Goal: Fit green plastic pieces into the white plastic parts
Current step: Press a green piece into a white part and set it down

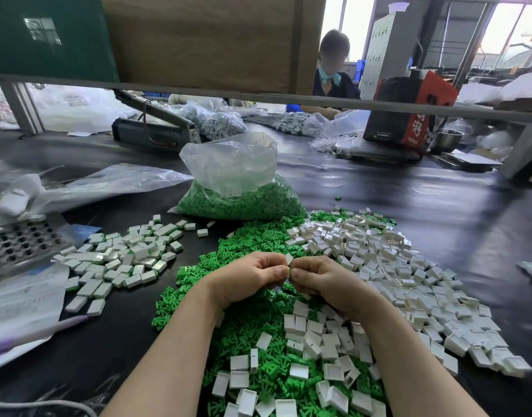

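Note:
My left hand [249, 279] and my right hand [325, 284] meet above a heap of loose green pieces [252, 335]. Between their fingertips they pinch one small white part [289, 259]; only its top edge shows, and any green piece in it is hidden by my fingers. Loose open white parts [388, 266] spread to the right and in front of my hands. A separate pile of white parts with green showing at their edges [123, 257] lies to the left.
A plastic bag of green pieces [240, 197] stands behind the heaps. A perforated metal tray [18, 245] and plastic bags sit at the left. Another person works at the far side of the black table [439, 206], beside a red and black box [409, 112].

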`<state>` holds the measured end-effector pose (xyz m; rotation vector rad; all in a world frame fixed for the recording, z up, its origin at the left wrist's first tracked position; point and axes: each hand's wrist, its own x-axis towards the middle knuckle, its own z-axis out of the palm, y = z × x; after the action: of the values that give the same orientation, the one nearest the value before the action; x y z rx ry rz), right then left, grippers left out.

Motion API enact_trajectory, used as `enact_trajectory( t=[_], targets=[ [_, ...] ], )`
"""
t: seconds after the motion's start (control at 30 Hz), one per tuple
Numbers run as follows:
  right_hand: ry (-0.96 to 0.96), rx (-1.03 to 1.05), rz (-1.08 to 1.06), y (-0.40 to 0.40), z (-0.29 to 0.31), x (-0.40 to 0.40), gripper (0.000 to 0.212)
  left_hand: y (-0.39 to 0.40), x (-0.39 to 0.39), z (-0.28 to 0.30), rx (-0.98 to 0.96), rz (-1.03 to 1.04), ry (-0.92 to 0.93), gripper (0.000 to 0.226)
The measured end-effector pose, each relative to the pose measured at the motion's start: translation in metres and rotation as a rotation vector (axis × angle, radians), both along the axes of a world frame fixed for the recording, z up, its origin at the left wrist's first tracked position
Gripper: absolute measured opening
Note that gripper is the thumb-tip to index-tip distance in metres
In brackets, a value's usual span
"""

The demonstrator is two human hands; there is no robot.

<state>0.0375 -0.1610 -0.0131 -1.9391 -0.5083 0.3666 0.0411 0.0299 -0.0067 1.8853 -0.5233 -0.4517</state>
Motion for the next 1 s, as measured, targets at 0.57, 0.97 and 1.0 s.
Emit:
enact_trajectory(
  t=[0.57, 0.97, 1.0],
  targets=[
    [0.163, 0.311, -0.017, 0.007, -0.001, -0.001, 0.025, -0.006, -0.002, 0.007, -0.147, 0.032, 0.037, 0.029],
    [0.203, 0.281, 0.099, -0.001, -0.002, -0.001, 0.024, -0.003, -0.001, 0.008, -0.085, -0.032, 0.066, 0.016],
    [0.197, 0.277, 0.103, -0.001, -0.001, -0.001, 0.024, -0.003, -0.001, 0.008, -0.079, -0.034, 0.062, 0.017]
  ],
)
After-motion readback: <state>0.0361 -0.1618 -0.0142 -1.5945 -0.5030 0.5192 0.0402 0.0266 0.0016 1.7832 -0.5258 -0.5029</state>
